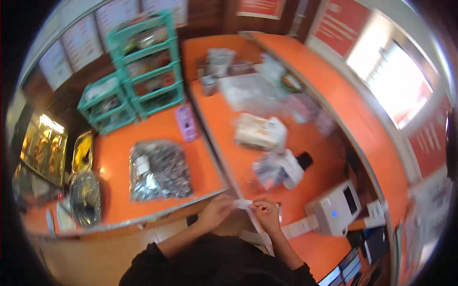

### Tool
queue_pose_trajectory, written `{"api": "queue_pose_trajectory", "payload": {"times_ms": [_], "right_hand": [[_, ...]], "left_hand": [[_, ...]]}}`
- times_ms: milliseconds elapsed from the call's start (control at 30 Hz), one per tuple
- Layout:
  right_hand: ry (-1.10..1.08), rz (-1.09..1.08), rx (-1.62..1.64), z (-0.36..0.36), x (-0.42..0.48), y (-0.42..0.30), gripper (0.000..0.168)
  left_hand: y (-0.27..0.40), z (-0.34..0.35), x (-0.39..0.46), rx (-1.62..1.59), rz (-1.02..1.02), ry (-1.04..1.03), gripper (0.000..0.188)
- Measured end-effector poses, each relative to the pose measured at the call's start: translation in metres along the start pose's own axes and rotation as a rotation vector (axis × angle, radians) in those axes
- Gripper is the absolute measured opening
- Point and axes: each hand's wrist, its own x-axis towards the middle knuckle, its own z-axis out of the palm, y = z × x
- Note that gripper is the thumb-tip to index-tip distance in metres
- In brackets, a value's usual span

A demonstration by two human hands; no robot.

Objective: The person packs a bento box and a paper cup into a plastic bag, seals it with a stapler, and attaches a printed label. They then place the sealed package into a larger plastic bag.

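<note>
A small white paper piece (243,204), apparently a label, is stretched between my two hands at the front edge of the orange counters. My left hand (219,210) grips its left end. At its right end, the fingertips of my right hand (266,213) pinch it. To the right stands a white label printer (338,209) with a blue light. A strip of white labels (300,226) runs from it toward my right forearm, and a curled white strip (254,237) hangs below my right hand. Blur hides any print on the paper.
A clear plastic bag of dark contents (161,169) lies on the left counter, near a purple device (186,123) and green stacked baskets (150,71). The right counter carries a bagged bundle (261,132), a plastic bag (273,169) and a dark phone-like object (305,161).
</note>
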Motion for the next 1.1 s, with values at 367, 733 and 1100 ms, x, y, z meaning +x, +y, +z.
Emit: {"api": "queue_pose_trajectory", "payload": {"times_ms": [367, 733, 1100], "right_hand": [[-0.292, 0.135, 0.361, 0.163, 0.111, -0.049, 0.014], [-0.553, 0.232, 0.285, 0.342, 0.178, -0.084, 0.02], [-0.623, 0.117, -0.062, 0.365, 0.181, -0.072, 0.034]], "left_hand": [[-0.121, -0.237, -0.058, 0.734, -0.179, 0.786, 0.054], [-0.202, -0.244, -0.085, 0.428, -0.383, 0.636, 0.105], [-0.19, -0.253, -0.088, 0.375, -0.319, 0.609, 0.086]]}}
